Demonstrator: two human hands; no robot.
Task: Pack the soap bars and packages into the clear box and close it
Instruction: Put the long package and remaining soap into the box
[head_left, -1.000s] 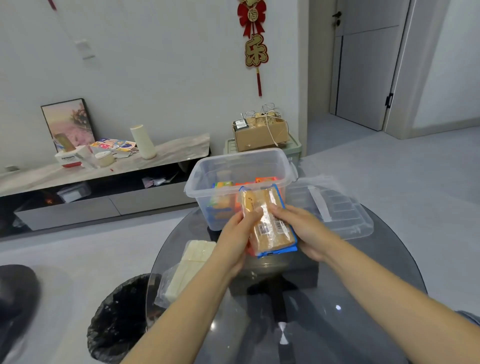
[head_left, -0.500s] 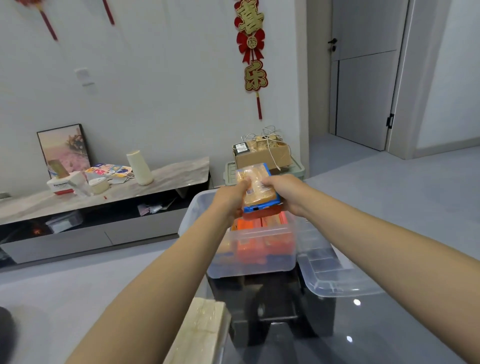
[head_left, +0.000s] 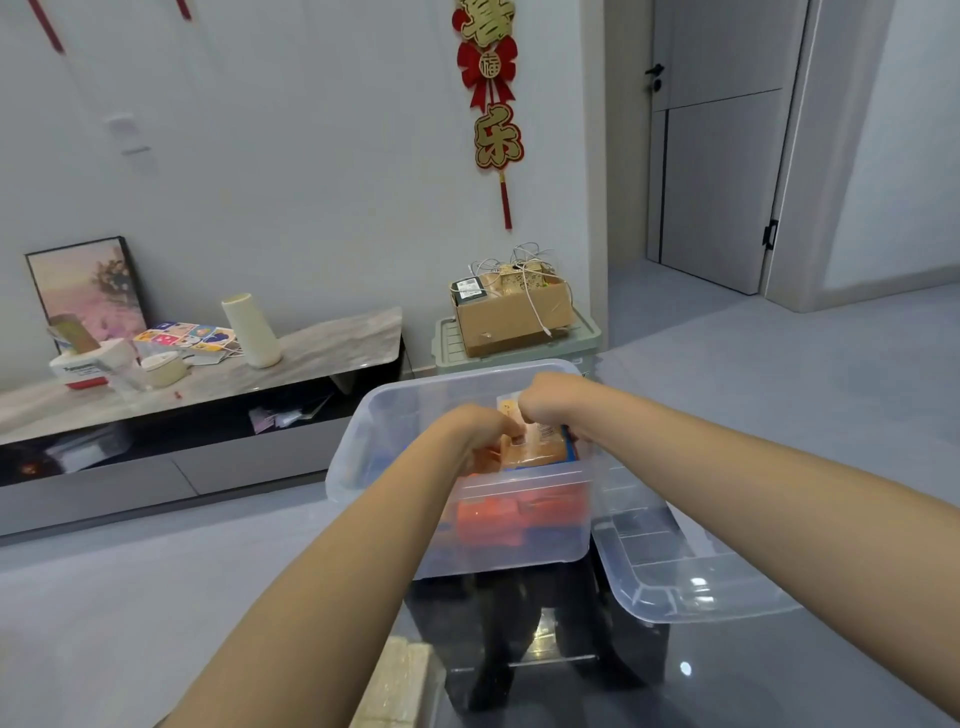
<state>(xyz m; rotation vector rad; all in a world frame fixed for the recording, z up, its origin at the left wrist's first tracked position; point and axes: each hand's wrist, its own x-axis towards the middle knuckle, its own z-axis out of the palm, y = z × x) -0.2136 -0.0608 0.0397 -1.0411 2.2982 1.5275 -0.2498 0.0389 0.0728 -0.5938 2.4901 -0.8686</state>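
Note:
The clear box (head_left: 363, 441) stands on the dark glass table, with orange and blue packages (head_left: 514, 517) showing through its front wall. My left hand (head_left: 480, 431) and my right hand (head_left: 550, 397) reach over the rim and both grip a tan soap package with a blue edge (head_left: 543, 447), held inside the box just above the other packages. The clear lid (head_left: 675, 582) lies upturned on the table, right of the box. A pale wrapped pack of soap bars (head_left: 400, 680) lies at the near table edge, under my left forearm.
The round glass table (head_left: 727, 675) ends just left of the box. Beyond it are grey floor, a low TV cabinet (head_left: 208, 364) with clutter, and a cardboard box (head_left: 511, 312) on a green bin behind the clear box.
Both hands have lowered the tan package from above the rim down into the clear box. The view has moved closer to the box.

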